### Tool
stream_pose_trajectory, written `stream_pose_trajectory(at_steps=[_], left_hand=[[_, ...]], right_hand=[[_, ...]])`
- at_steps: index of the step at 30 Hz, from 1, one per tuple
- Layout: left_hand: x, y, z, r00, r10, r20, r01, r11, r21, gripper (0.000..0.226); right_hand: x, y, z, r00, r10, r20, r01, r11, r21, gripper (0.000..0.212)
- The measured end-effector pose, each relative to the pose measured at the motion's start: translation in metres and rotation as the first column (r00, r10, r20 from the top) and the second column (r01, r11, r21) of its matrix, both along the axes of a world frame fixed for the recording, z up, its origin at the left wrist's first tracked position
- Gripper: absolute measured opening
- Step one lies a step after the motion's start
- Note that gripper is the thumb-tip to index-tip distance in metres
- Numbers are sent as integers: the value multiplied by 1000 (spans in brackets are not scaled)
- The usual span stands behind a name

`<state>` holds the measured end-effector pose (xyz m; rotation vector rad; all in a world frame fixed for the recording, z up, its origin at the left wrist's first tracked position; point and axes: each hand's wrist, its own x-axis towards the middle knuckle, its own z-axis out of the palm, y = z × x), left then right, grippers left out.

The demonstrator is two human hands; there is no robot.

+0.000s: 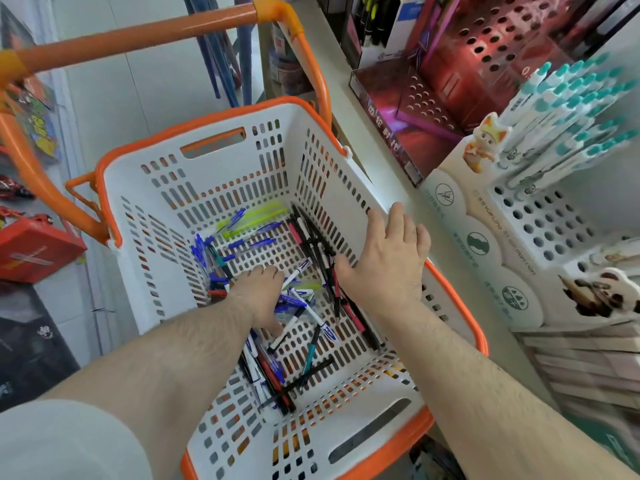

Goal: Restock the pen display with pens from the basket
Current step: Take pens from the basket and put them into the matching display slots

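Left hand (260, 296): reaches down into the basket, palm down on the heap of pens; its fingers are tucked under and hidden, so the grip cannot be told.
Right hand (388, 258): fingers straight and spread, grip holding nothing, lying flat against the inside of the basket's right wall just under the rim.
Basket (166, 202): white plastic with slotted walls and an orange rim; its right rim lies along the edge of the shelf.
Pens (308, 306): loose on the basket floor, blue-and-white ones around the left hand, dark and red ones along the right wall, a few yellow-green ones at the far side.
Handle (138, 36): orange bar standing up over the basket's far side.
White pen display (540, 233): on the shelf to the right of the basket, a stepped board of round holes; near rows bare, far rows filled.
Teal-capped pens (568, 109): standing tilted in the far rows of that display.
Cat figure (483, 142): at the display's far left corner.
Red display (460, 64): farther along the shelf, a dark red board of holes, mostly unfilled.
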<state>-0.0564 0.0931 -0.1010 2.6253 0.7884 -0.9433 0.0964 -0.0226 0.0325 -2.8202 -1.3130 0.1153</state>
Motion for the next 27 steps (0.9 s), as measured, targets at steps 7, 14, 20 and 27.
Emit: stream_pose_trajectory(at_steps=[7,14,20,27], left_hand=[[4,0,11,994,-107,32,108,994,-29,64],[22,4,50,979,8,205,21,990,-141,22],[35,-11,74,887,292,359,-181,933,-310,31],[20,-13,120,200,943,265,-461,329,-824,25]], right_hand=[[0,-2,1,1000,14,-9,-14,1000,4,71],[2,-1,6,998,10,-56,-11,1000,-3,75],[9,-3,26,948,-20,-317,69,987,146,70],[-19,-29,66,672,-52,-739,516,748,417,17]])
